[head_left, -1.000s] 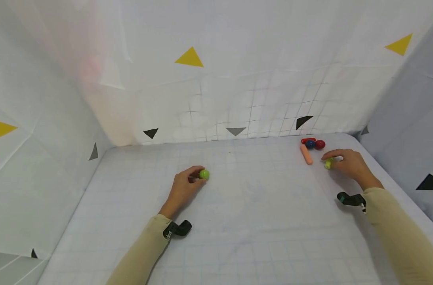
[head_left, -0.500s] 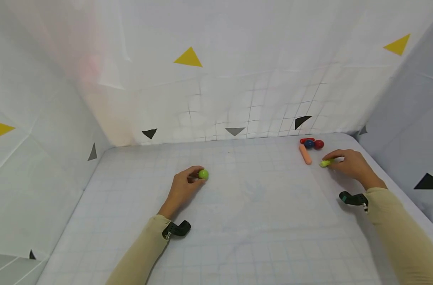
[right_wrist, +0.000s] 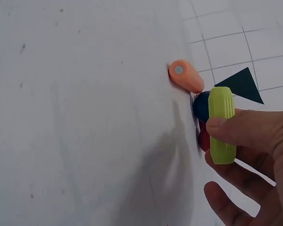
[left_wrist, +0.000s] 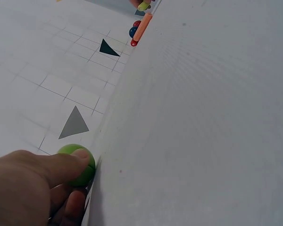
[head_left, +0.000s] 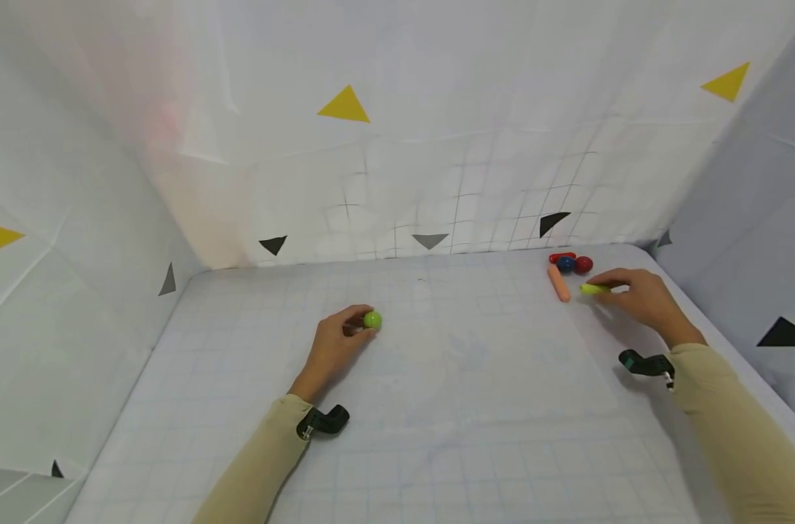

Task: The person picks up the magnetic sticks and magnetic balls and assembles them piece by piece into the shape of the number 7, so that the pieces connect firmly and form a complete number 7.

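I see the left hand low on the counter, forearm running in from the lower left, wrist roughly straight. Its fingers are curled round a green ball, thumb on top and another fingertip under it in the left wrist view. Ball sits at the front of the hand, about mid-counter, touching or just off the surface; can't tell which.

Right hand is out at the far right corner, forearm coming in from the lower right, hand raised slightly above the counter. Thumb and fingers pinch a yellow-green ribbed cylinder, gripped at its near end, long axis roughly level, free end pointing left toward the toy pile. The remaining fingers are loosely curled below it.

Just beside that free end: an orange cylinder lying flat on the counter, and behind it a blue ball, a red ball and a red cylinder bunched against the back wall. From the right wrist view the yellow-green cylinder overlaps the blue ball; I can't tell whether they touch.

Both sleeves are beige, each with a black wrist camera mount below the cuff. The two hands are well apart.
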Available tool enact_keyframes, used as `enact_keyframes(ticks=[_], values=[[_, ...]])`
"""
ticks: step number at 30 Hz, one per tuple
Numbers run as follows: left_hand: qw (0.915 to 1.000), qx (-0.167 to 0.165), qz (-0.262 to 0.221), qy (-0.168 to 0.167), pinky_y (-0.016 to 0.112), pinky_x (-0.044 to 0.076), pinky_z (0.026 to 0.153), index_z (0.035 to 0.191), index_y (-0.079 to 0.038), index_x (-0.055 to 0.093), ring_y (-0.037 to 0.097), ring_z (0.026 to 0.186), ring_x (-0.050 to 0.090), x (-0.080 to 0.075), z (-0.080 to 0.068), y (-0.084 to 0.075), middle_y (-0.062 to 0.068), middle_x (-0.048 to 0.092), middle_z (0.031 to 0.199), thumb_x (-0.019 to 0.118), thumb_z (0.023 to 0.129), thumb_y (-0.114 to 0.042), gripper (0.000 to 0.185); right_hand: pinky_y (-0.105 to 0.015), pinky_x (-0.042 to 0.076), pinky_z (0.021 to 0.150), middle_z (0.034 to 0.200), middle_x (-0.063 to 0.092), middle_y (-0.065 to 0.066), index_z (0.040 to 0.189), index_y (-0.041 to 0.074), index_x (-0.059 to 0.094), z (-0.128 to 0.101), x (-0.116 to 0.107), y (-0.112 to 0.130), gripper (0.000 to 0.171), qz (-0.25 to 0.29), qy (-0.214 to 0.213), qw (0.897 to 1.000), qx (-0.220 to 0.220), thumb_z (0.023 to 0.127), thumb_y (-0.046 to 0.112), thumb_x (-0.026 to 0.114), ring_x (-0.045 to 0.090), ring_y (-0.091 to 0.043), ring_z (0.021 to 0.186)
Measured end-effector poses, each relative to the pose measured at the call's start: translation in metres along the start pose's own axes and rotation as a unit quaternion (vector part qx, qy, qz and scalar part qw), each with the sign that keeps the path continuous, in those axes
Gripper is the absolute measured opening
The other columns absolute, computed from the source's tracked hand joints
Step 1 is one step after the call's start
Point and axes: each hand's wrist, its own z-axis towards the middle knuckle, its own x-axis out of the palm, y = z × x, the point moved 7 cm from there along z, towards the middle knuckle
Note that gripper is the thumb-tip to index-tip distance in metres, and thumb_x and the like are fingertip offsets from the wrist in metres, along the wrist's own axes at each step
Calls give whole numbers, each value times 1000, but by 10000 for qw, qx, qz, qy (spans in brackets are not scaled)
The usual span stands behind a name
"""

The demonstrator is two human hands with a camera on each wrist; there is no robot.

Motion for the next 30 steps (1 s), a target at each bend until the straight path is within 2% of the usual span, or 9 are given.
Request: enact_keyframes(ticks=[6, 13, 25, 30], values=[[10000, -46, -18, -23, 29, 48, 75, 116, -20, 65, 9, 84, 59, -1, -1, 0, -4, 65, 97, 75, 81, -19, 36, -60, 36, 85, 111, 61, -19, 115, 9, 65, 1, -1, 10, 44, 105, -106, 9998, -89, 83, 39, 70, 46, -38, 108], [10000, 3, -9, -27, 30, 49, 74, 116, -19, 65, 10, 84, 60, 0, -1, -1, -4, 65, 97, 75, 81, -19, 36, -58, 39, 84, 108, 61, -19, 113, 9, 65, 1, 0, 21, 39, 180, -285, 9994, -126, 83, 32, 72, 48, -38, 106], [10000, -41, -10, 27, 31, 49, 74, 116, -20, 65, 11, 83, 60, 1, 0, 0, -3, 65, 97, 74, 82, -19, 36, -52, 45, 81, 108, 63, -14, 110, 10, 67, -6, -2, 58, 38, 503, -401, 9972, -389, 82, 35, 72, 47, -36, 106], [10000, 2, 21, 13, 30, 49, 73, 116, -20, 65, 10, 83, 59, 0, 0, 0, -3, 65, 96, 74, 81, -18, 36, -50, 46, 80, 105, 64, -12, 108, 11, 68, -6, -1, 74, 31, 565, -467, 9952, -643, 82, 27, 74, 50, -34, 102]])
